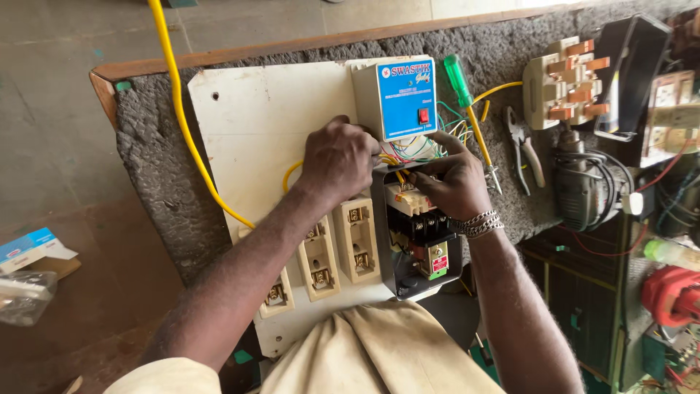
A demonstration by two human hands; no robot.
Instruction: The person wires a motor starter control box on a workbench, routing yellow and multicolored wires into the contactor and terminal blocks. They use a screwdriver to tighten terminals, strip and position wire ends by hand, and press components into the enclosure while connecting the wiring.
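Left hand (337, 157) lay knuckles-up, fingers curled and pressed together over the bundle of coloured wires (412, 149); the fingertips were hidden under the hand, so whether they pinched a wire could not be told. Right hand (446, 179) came in from the opposite side, fingers bent and close together, tips at the wires and at the cream terminal block (408, 198) of the open starter box (419, 241); a pinch was likely but not resolved. The wires lay between the two hands, directly ahead of both sets of fingertips, running from just under the blue-fronted control unit (399, 98) down into the box; their long axis ran away from the person, roughly along the box. Both hands were about equally near, the right slightly lower toward the terminals. Beyond the left fingers: three cream fuse holders (321, 255) on the white panel board (255, 124). Beyond the right: green-handled screwdriver (467, 109), pliers (525, 149). Yellow cable (182, 117) ran off past the left wrist.
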